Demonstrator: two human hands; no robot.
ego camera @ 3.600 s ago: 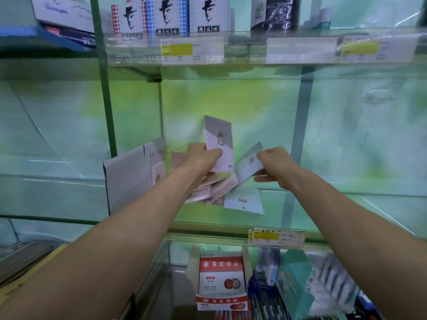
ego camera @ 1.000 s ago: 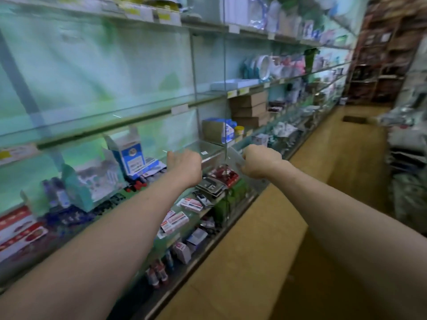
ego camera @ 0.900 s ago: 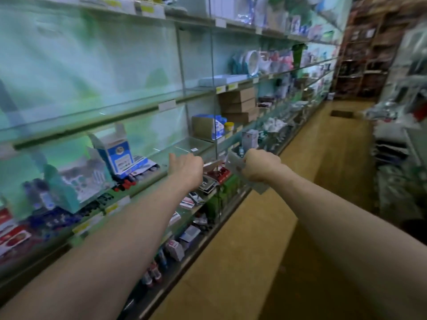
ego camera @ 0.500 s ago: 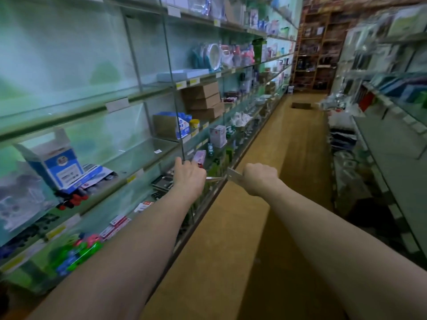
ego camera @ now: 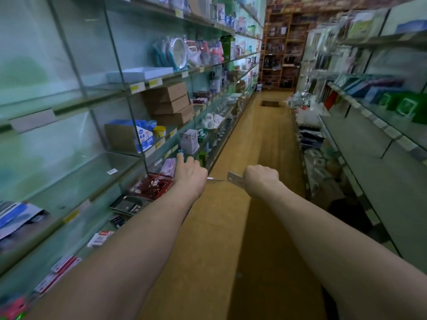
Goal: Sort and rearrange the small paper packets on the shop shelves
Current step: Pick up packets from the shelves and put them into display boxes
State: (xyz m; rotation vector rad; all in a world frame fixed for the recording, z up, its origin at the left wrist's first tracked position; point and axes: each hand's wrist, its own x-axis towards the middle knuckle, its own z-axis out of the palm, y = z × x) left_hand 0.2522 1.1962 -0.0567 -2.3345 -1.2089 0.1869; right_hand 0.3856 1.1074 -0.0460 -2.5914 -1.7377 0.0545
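Note:
Both my arms stretch forward over the aisle floor. My right hand [ego camera: 261,180] is a closed fist around small grey paper packets [ego camera: 233,179], whose corner sticks out to the left. My left hand [ego camera: 190,173] is level with it, close to the front edge of the left glass shelves [ego camera: 97,195]. A thin paper packet [ego camera: 215,179] shows edge-on at its right side, held under the palm, while its first fingers point up and forward. The two packets' tips almost meet between the hands. How many packets each hand holds is hidden.
Glass shelving runs along the left with brown cartons [ego camera: 169,105], a blue-and-white box [ego camera: 141,137] and red packs [ego camera: 152,185]. More shelves [ego camera: 379,125] line the right. The wooden aisle floor [ego camera: 254,135] runs ahead to a brown rack [ego camera: 279,49].
Earlier both hands sorted packets in a pile on a glass shelf straight ahead. Since then the view has swung right down the aisle, and both hands now carry packets away from that shelf.

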